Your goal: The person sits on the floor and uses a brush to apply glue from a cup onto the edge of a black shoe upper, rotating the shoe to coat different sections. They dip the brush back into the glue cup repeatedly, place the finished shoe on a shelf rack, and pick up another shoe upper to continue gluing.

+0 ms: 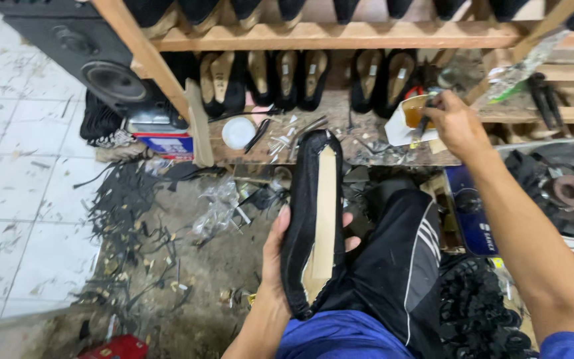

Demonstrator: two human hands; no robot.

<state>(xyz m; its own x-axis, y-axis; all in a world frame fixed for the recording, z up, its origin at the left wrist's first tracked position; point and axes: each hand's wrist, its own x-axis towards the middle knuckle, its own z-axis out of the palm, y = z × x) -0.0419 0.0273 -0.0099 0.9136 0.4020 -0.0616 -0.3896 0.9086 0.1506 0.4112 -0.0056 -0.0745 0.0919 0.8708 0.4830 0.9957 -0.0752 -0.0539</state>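
The left hand (280,256) grips a black shoe (310,219) sole-up while the right hand (456,123), closed on a brush (425,123), dips into the glue pot (414,110), likely mid-gluing.

Single head-worn view, looking steeply down and forward from close above the left hand (280,256) and right hand (456,126), wooden shelf (340,36) just beyond them, floor left.
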